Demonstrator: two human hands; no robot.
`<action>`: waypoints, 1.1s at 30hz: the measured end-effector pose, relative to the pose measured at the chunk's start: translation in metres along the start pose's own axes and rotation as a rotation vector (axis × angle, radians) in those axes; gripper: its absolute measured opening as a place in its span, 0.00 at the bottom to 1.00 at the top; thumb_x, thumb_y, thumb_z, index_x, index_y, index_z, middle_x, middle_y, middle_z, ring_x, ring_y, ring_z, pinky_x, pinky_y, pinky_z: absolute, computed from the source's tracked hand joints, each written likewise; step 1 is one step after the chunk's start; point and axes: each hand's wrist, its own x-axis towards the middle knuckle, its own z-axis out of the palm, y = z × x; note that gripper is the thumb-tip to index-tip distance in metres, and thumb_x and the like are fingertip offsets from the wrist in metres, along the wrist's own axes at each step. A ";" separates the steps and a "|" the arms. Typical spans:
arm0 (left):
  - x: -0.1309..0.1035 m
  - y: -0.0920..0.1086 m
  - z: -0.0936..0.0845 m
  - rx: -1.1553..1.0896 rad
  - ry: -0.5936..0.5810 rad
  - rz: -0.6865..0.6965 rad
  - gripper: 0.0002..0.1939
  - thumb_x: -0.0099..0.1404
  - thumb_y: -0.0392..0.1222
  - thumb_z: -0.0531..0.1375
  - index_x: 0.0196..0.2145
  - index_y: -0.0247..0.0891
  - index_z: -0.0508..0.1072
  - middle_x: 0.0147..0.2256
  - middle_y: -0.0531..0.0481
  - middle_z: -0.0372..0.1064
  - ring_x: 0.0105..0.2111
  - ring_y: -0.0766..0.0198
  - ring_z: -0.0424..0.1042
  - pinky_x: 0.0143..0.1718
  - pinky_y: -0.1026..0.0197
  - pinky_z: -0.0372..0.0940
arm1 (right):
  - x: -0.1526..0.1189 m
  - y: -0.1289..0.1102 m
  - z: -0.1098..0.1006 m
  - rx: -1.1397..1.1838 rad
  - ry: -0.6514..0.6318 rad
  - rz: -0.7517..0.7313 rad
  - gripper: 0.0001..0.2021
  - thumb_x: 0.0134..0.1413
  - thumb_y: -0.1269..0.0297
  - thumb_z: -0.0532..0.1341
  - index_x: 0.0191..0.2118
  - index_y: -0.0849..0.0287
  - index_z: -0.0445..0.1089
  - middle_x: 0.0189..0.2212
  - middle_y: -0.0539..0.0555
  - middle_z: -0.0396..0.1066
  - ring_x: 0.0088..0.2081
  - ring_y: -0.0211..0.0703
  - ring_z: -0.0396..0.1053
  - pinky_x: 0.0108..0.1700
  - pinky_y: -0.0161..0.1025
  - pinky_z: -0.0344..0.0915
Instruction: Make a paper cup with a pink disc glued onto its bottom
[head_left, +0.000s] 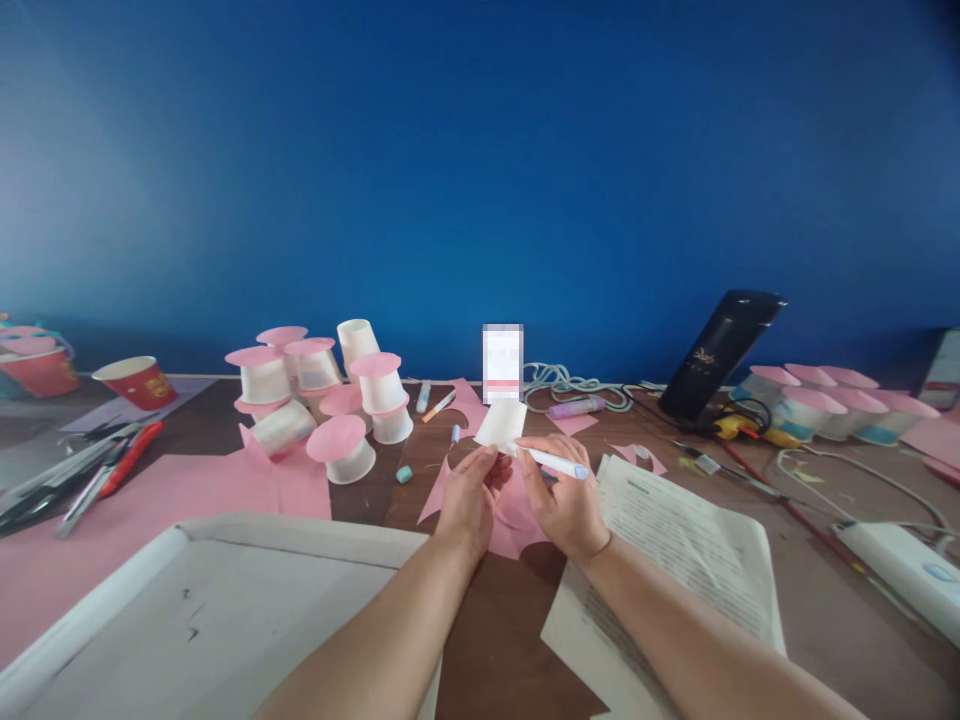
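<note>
1. Our left grip point(466, 498) pinches the near end of the white cup point(501, 424), which juts forward beyond our fingertips.
2. Our right grip point(564, 505) holds a white marker point(556, 462) slanting across the fingers, its inner end close to the cup.
3. Beneath both, pink paper point(516, 532) lies on the counter point(499, 630).

We can read no word or number for certain; gold lettering on the black case point(712, 362) is too blurred to spell out; tiny lines of print run down the paper sheet point(682, 525); we see a gold emblem, likewise unclear, on the red cup point(148, 387).
</note>
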 end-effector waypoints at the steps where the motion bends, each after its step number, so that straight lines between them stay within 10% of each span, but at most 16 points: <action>1: 0.000 0.000 0.000 -0.005 -0.008 0.002 0.09 0.49 0.38 0.70 0.28 0.33 0.76 0.26 0.50 0.73 0.29 0.69 0.72 0.37 0.66 0.65 | 0.000 0.000 0.000 0.000 -0.004 -0.002 0.06 0.59 0.66 0.58 0.40 0.57 0.70 0.34 0.53 0.75 0.39 0.45 0.71 0.48 0.46 0.60; 33: -0.001 0.001 0.002 0.002 0.001 -0.009 0.10 0.48 0.37 0.70 0.28 0.32 0.75 0.26 0.49 0.72 0.28 0.69 0.71 0.35 0.66 0.65 | 0.000 -0.001 0.000 0.023 0.044 -0.022 0.07 0.58 0.68 0.58 0.43 0.56 0.70 0.37 0.53 0.75 0.39 0.44 0.71 0.49 0.46 0.62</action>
